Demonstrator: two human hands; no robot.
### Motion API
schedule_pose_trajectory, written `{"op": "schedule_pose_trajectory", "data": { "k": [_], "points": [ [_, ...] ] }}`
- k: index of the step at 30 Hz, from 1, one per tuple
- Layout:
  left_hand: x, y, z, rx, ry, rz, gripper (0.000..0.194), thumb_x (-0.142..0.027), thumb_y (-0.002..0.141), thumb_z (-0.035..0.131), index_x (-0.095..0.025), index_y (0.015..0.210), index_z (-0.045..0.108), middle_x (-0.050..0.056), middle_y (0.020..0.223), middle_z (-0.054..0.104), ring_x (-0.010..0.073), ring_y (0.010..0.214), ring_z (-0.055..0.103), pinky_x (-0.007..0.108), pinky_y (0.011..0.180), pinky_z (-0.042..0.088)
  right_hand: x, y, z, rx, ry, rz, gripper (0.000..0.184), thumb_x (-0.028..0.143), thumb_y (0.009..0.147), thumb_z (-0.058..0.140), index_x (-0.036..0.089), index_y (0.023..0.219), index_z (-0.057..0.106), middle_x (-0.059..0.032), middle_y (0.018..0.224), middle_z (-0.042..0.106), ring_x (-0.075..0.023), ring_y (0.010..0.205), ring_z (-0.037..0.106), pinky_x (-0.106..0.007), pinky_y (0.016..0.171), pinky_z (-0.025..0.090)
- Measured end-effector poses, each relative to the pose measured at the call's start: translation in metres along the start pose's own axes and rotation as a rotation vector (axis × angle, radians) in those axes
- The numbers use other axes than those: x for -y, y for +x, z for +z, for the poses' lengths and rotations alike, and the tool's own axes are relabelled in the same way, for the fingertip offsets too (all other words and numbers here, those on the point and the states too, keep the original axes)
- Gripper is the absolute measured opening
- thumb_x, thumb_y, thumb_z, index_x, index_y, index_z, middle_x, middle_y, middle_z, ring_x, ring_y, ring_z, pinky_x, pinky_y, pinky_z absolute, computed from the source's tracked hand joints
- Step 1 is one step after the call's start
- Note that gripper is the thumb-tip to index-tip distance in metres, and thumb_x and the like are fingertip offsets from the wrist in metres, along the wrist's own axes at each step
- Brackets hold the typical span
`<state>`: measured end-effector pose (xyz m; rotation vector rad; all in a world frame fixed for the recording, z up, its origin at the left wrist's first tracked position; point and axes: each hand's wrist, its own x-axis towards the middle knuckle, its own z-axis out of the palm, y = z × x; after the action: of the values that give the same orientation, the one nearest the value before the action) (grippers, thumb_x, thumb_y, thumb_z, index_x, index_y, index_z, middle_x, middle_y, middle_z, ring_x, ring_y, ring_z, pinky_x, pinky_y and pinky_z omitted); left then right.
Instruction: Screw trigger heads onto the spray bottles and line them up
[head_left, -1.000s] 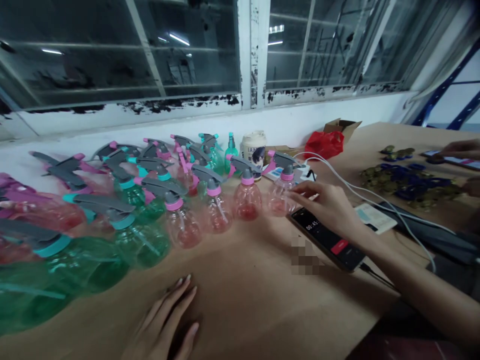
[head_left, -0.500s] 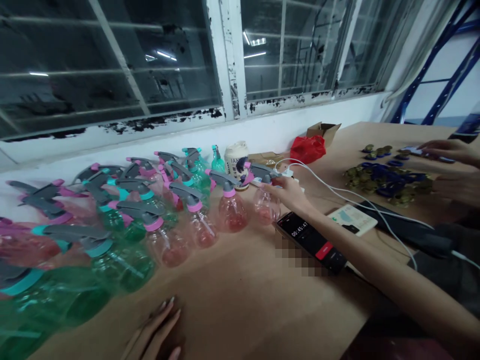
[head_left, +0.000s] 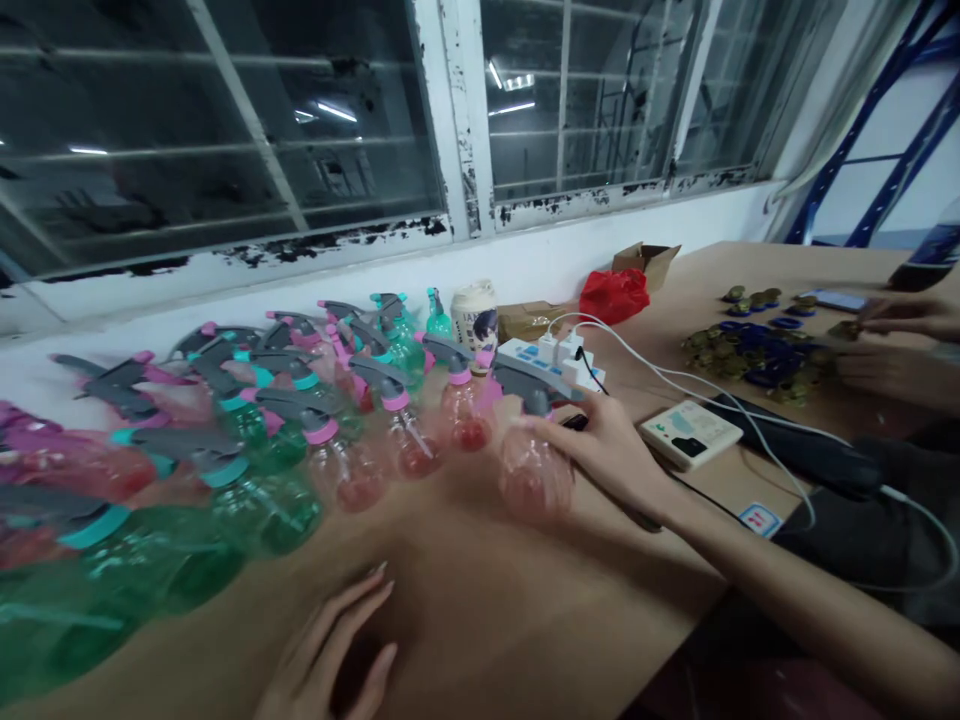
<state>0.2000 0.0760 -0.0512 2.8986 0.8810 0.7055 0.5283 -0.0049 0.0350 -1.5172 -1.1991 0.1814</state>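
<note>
Pink bottle (head_left: 534, 480) drawn nearer, right fingers (head_left: 559, 438) gripping it

Tabletop (head_left: 480, 620): spray bottles (head_left: 349, 470), left, before the window (head_left: 337, 120); cup (head_left: 475, 312), behind; bag (head_left: 615, 293), right of the cup.

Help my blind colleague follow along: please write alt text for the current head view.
The right hand grips a pink spray bottle at a brown table, the left hand open nearby. Other pink and green bottles crowd the left, below a window; at far right, another person's hands are beside gold and blue parts.
</note>
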Motion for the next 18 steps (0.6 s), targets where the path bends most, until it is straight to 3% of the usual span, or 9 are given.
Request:
{"op": "schedule_pose_trajectory", "data": {
  "k": [3,5,7,11,14,18],
  "points": [
    [-0.031,0.014,-0.007,0.05,-0.065,-0.028,0.046,-0.032,0.088,0.05,-0.031,0.132,0.038,0.002,0.126,0.057,0.0237,0.112,0.058,0.041,0.093,0.048,0.019,-0.024,0.018,0.111,0.089,-0.049,0.031,0.044,0.071,0.07,0.021,0.092,0.066,-0.0003,0.079,0.069,-0.0171,0.071,0.062,-0.03,0.067,0.046],
    [-0.047,0.022,-0.008,0.081,-0.084,-0.067,0.061,-0.033,0.082,0.057,-0.029,0.137,0.032,0.006,0.132,0.052,0.0296,0.12,0.05,0.051,0.098,0.041,0.03,-0.037,0.032,0.175,0.12,-0.067,0.031,0.045,0.07,0.071,0.021,0.089,0.067,-0.0005,0.081,0.07,-0.0181,0.077,0.063,-0.032,0.073,0.046],
    [-0.056,0.027,-0.007,0.09,-0.201,-0.103,0.072,-0.034,0.08,0.06,-0.027,0.141,0.022,0.01,0.136,0.047,0.0309,0.123,0.047,0.051,0.097,0.042,0.038,-0.047,0.046,0.208,0.141,-0.086,0.03,0.046,0.068,0.073,0.022,0.084,0.067,-0.0003,0.082,0.07,-0.0187,0.08,0.063,-0.033,0.077,0.045],
    [-0.057,0.022,-0.006,0.054,-0.402,-0.201,0.081,-0.034,0.077,0.063,-0.026,0.142,0.015,0.012,0.138,0.042,0.0304,0.126,0.042,0.052,0.098,0.039,0.048,-0.059,0.068,0.256,0.165,-0.12,0.031,0.044,0.069,0.073,0.022,0.089,0.066,-0.0004,0.087,0.069,-0.0185,0.084,0.061,-0.034,0.078,0.044],
    [-0.053,0.011,-0.007,0.022,-0.449,-0.194,0.081,-0.032,0.075,0.066,-0.027,0.141,0.02,0.012,0.138,0.041,0.0319,0.126,0.041,0.055,0.1,0.036,0.054,-0.065,0.078,0.293,0.156,-0.121,0.028,0.044,0.07,0.072,0.022,0.086,0.065,-0.0004,0.084,0.068,-0.0183,0.081,0.06,-0.035,0.075,0.044],
    [-0.046,0.002,-0.008,0.034,-0.511,-0.231,0.08,-0.035,0.073,0.07,-0.025,0.14,0.027,0.012,0.129,0.05,0.0339,0.119,0.047,0.055,0.093,0.042,0.061,-0.07,0.086,0.306,0.139,-0.15,0.024,0.043,0.071,0.072,0.022,0.076,0.061,0.0014,0.077,0.066,-0.0171,0.076,0.059,-0.034,0.072,0.043]
  ]
}}
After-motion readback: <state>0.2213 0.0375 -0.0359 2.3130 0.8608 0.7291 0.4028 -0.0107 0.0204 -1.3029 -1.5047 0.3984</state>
